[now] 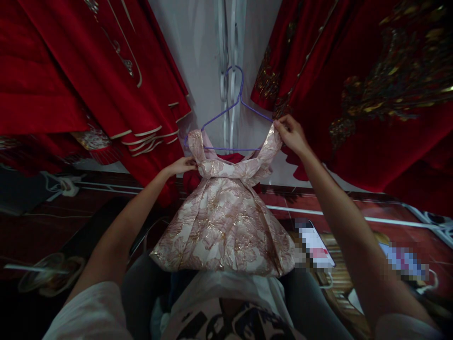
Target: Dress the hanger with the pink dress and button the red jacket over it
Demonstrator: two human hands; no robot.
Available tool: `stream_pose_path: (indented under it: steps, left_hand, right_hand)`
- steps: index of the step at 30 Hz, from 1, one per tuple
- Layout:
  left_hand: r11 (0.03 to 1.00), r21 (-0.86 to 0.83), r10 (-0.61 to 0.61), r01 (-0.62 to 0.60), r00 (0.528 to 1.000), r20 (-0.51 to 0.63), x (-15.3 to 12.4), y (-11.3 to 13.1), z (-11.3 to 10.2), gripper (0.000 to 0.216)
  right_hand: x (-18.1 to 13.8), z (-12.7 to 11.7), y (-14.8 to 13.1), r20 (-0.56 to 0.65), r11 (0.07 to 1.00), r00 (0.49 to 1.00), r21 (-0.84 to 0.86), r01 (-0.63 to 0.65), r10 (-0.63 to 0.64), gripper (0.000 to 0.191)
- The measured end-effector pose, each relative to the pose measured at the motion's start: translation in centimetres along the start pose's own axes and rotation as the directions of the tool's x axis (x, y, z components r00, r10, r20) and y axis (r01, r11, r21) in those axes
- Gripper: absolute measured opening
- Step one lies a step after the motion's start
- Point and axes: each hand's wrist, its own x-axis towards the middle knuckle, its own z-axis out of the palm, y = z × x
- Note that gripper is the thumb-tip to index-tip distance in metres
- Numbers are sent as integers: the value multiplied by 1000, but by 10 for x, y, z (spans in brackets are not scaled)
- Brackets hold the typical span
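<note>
A small pale pink dress with raised flowers and gold threads hangs in front of me, its wide skirt spreading toward my lap. Its shoulder straps lie over the ends of a thin purple hanger, whose hook is up against a white vertical rod. My right hand pinches the top of the right strap at the hanger's end. At the left side of the bodice, below the other strap, my left hand has its fingers closed on the cloth. Some of its fingertips are hidden behind the fabric.
Red garments with gold trim hang at the left, and others with gold embroidery at the right. A phone lies on a slatted wooden surface at my right. A clear plastic cup with a straw is at lower left.
</note>
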Motion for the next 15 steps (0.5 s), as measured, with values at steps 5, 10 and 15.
stream_pose_path:
  steps: [5, 10, 15]
  left_hand:
    - [998, -67, -6, -2, 993, -120, 0, 2, -5, 47]
    - [968, -249, -67, 42, 993, -92, -2, 21, -24, 35]
    - [970, -240, -44, -31, 953, -301, 25, 55, -50, 28]
  right_hand:
    - [0, -1, -3, 7, 1000, 1000, -4, 8, -8, 35]
    - [1, -2, -6, 56, 998, 998, -55, -20, 23, 37]
    - [0, -2, -11, 80, 997, 996, -74, -34, 40, 40]
